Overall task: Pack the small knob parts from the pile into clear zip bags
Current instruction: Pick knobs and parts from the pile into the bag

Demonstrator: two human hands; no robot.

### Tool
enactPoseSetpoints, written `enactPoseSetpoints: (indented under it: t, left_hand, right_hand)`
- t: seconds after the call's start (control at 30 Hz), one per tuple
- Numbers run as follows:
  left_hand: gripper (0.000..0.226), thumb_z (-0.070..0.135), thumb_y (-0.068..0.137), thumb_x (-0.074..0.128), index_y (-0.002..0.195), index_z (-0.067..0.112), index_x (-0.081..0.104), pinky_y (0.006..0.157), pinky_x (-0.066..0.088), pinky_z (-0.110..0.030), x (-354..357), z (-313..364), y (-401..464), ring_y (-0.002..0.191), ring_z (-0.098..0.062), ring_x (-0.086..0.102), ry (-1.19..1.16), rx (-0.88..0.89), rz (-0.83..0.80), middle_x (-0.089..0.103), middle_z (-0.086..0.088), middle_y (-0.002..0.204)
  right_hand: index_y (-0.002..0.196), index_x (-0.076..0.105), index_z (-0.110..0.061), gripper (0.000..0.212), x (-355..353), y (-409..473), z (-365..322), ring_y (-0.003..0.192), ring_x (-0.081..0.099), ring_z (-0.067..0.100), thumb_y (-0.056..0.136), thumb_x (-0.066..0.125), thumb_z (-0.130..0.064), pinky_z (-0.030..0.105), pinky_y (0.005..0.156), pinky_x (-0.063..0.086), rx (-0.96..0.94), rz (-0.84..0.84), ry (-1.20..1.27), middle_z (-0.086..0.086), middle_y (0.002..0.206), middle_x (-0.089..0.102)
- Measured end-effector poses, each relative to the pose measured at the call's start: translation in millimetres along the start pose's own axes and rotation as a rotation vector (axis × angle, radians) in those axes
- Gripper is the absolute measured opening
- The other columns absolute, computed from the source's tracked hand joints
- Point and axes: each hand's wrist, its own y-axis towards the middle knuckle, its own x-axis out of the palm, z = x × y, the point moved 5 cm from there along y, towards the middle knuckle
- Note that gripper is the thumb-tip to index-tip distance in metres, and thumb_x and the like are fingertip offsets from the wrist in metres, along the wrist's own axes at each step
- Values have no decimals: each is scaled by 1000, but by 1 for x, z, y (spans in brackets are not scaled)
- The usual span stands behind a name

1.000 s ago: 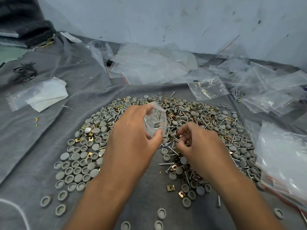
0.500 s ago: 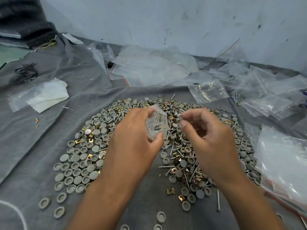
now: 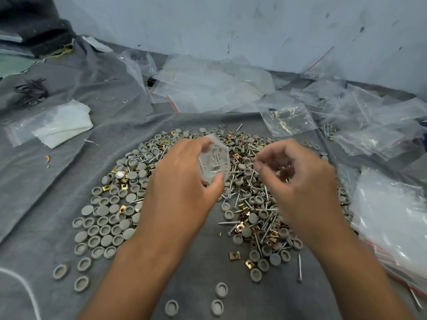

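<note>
A wide pile of grey round knob caps (image 3: 111,218), mixed with screws (image 3: 265,218) and brass clips (image 3: 234,255), lies on a grey cloth (image 3: 57,181). My left hand (image 3: 182,181) grips a small clear zip bag (image 3: 216,161) above the pile's middle; screws show inside the bag. Just right of the bag, my right hand (image 3: 300,181) hovers with curled fingers. Its thumb and forefinger pinch a small part, too blurred to identify.
Loose clear zip bags (image 3: 208,88) are heaped along the back wall, and more bags (image 3: 392,215) are stacked at the right. A bag holding brass parts (image 3: 288,118) lies behind the pile. A white folded bag (image 3: 62,125) and black ties (image 3: 31,90) sit at the left.
My right hand rose from the pile, where it was picking, up to the bag's level beside it. My left hand kept the bag at about the same place.
</note>
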Motion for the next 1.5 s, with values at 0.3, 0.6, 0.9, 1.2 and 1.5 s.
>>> enactPoseSetpoints:
  t: [0.3,0.6,0.9,1.2,1.5]
  left_hand:
    - [48,25,83,77,127,21,59,76,41,-17,-3,2,0,77,-6,50,52,7,0,58,10,115]
    - [48,28,83,75,128,24,58,80,45,-25,4,2,0,78,-9,54,36,-5,-19,58,12,113]
    - [45,28,82,74,125,22,60,80,44,-26,4,1,0,78,-9,52,40,3,-14,58,11,111]
    - [46,29,83,73,126,23,59,78,43,-24,3,1,-1,78,-8,51,38,0,-12,58,12,112]
    - [45,27,84,75,126,23,59,79,40,-21,4,1,0,77,-8,51,45,-9,-20,58,13,112]
  right_hand:
    - [106,65,-47,17,38,-26,30,105,43,1,91,71,-41,34,95,49,41,-789,-500,-26,106,53]
    - [108,61,-47,26,44,-31,25,102,41,2,86,71,-55,30,87,45,12,-818,-467,-25,100,51]
    - [107,63,-42,15,50,-33,26,98,49,1,93,67,-46,30,86,49,4,-766,-433,-22,98,57]
    - [104,60,-44,8,31,-20,31,84,59,-4,102,55,-38,20,69,49,209,-663,-130,-21,94,66]
    - [110,65,-40,18,42,-35,9,103,57,9,100,50,-36,26,82,47,11,-695,-566,-15,108,54]
